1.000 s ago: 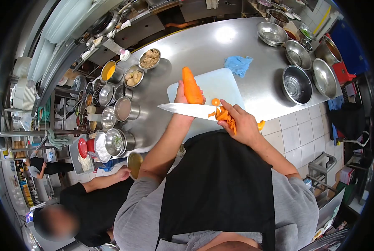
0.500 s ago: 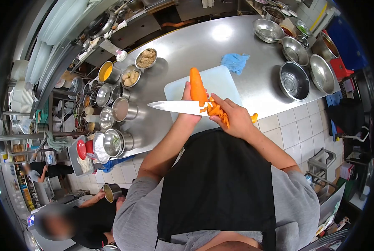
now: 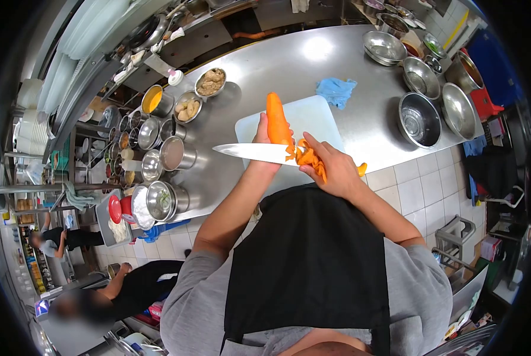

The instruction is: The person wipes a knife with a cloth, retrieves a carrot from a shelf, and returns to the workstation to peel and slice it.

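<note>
A large orange carrot (image 3: 278,121) is gripped in my left hand (image 3: 264,159), its narrow end pointing away from me over the white cutting board (image 3: 316,115). My right hand (image 3: 333,169) is closed around a kitchen knife (image 3: 253,152), whose handle the fingers mostly hide. The blade lies crosswise at the near end of the carrot, with its tip to the left. Orange carrot peelings (image 3: 308,158) bunch on the blade by my right fingers. Another orange piece (image 3: 362,169) shows just right of that hand.
A blue cloth (image 3: 336,91) lies on the steel table (image 3: 277,71) behind the board. Metal bowls (image 3: 419,118) stand on the right. Several pots and bowls of ingredients (image 3: 179,154) crowd the left edge. A co-worker in black (image 3: 135,291) stands at lower left, another person (image 3: 57,240) beyond.
My hands, the carrot and the knife hold nearly the same place. The nearer co-worker at lower left has shifted, and the metal pot they hold has moved left.
</note>
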`<state>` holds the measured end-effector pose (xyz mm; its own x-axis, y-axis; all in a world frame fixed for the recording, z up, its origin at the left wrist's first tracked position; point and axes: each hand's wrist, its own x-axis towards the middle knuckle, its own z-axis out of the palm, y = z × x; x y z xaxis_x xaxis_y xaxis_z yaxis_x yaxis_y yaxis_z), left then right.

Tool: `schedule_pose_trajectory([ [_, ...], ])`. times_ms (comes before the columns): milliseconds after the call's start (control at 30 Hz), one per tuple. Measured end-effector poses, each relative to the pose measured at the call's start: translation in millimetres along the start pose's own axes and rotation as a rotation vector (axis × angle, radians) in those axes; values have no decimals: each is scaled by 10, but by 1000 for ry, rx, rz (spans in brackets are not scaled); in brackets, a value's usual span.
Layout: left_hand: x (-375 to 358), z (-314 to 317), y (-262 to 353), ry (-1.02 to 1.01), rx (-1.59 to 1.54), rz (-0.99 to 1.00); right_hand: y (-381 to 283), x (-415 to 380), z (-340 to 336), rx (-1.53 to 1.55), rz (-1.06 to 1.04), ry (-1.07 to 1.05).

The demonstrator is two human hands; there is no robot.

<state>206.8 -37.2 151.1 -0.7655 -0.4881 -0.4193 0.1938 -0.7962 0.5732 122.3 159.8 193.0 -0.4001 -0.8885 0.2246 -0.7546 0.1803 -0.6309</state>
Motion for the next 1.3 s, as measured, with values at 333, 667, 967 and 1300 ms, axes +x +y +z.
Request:
schedule_pose_trajectory([
  [333,5,-66,-145,-36,44,7,48,30,73,18,3,50],
  [667,18,-17,-162,-58,-57,32,69,125,84,51,-9,72],
  [967,45,-59,-62,-30,42,64,44,42,68,47,37,27],
  [1300,-192,125,-228,-81,40,20,49,210,178,67,-20,101],
])
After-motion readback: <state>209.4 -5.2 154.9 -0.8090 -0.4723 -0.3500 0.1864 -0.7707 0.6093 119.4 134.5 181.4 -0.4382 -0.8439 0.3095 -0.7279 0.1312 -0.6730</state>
